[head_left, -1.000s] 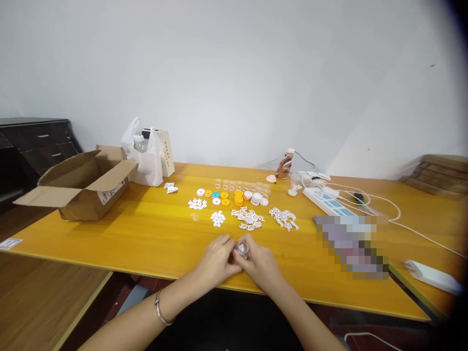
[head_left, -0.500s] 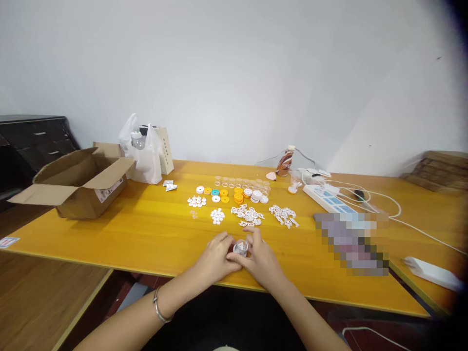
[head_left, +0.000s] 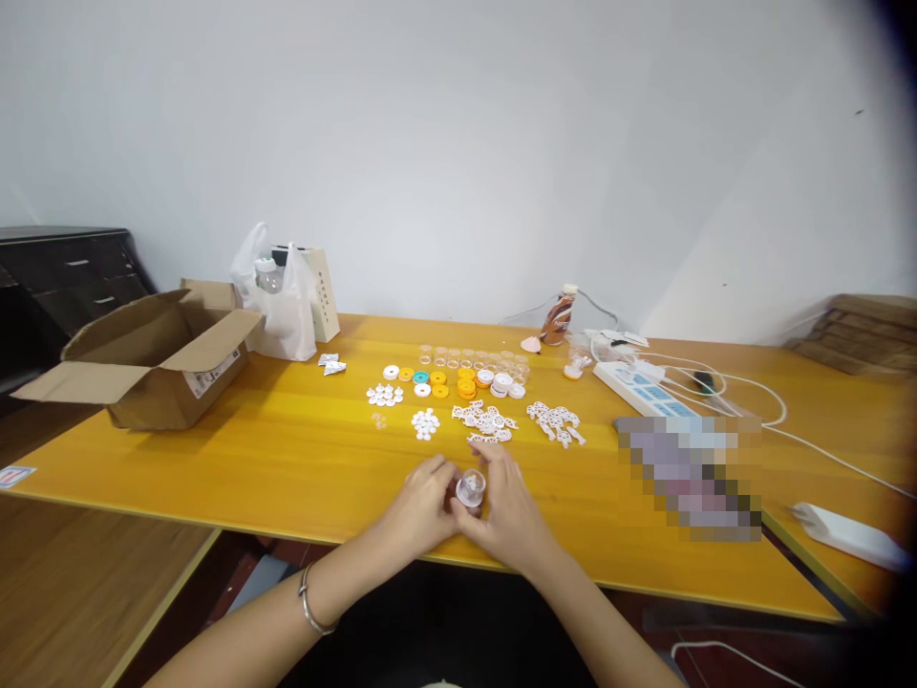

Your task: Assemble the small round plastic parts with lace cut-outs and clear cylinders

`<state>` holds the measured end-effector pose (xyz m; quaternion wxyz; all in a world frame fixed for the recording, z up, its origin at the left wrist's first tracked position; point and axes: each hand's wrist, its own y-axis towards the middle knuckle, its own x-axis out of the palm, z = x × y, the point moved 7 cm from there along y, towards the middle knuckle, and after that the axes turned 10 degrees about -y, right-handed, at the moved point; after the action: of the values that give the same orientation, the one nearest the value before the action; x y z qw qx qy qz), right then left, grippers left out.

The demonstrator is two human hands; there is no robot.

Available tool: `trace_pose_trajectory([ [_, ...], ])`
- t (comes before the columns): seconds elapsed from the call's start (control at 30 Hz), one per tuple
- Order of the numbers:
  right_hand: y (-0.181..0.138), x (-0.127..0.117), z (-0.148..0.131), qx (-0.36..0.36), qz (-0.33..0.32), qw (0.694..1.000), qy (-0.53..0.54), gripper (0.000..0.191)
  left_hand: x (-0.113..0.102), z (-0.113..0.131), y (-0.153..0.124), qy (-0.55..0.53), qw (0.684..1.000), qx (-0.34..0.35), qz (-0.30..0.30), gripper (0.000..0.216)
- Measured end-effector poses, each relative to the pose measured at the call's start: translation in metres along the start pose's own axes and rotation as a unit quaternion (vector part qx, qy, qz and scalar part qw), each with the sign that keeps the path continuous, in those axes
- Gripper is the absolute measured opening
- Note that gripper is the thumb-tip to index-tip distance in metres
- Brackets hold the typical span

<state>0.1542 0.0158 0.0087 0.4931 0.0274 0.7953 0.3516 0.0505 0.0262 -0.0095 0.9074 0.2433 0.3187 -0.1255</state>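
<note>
Both hands meet near the front edge of the yellow bench [head_left: 287,459], around a small clear cup [head_left: 471,488] that seems to have a white piece inside. The left hand [head_left: 419,511] pinches the cup from its 9 o'clock side, thumb and fingertips closed on the wall. The right hand [head_left: 508,511] closes on it from 3 o'clock, with fingers curled over the rim. So each grip is shut on the cup, which sits between them just above or on the bench; I cannot tell which.

To do this step well, it looks wise to keep the left hand as the steady holder and let the right fingers do the fine pressing or turning. The cup should stay upright so the contents do not tip out. Light pressure seems best, since the thin clear wall may flex or slip.

Beyond the hands, at 12 o'clock, lie heaps of white cut-out pieces [head_left: 487,422] and a small pile of white discs [head_left: 425,423]. Farther back stand coloured rings [head_left: 438,378] and a row of empty clear cups [head_left: 469,358]. An open cardboard box [head_left: 154,363] sits at 10 o'clock with a white plastic bag [head_left: 281,311] beside it. A power strip [head_left: 641,392] lies at 2 o'clock. A bracelet [head_left: 309,602] circles the left wrist.
</note>
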Motion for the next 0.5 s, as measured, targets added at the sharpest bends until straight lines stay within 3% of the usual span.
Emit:
trace_pose_trajectory([
  [0.17,0.0009,0.0006,0.0011,0.013,-0.02,1.0,-0.006,0.037,-0.0011,0.0012,0.0009,0.0,1.0,-0.005,-0.001,0.017],
  [0.27,0.0018,-0.0018,-0.0018,-0.002,-0.009,1.0,-0.015,0.043,-0.0011,-0.0001,0.0011,-0.001,1.0,-0.008,0.0,0.015],
  [0.4,0.0018,0.0008,0.0017,0.02,-0.018,0.999,-0.019,0.035,-0.001,-0.0011,0.0015,-0.001,1.0,-0.005,0.001,0.017],
  [0.5,0.0018,0.0,-0.0016,-0.006,-0.006,1.0,-0.021,0.044,-0.0012,-0.0022,0.0017,-0.003,1.0,-0.014,-0.001,0.013],
])
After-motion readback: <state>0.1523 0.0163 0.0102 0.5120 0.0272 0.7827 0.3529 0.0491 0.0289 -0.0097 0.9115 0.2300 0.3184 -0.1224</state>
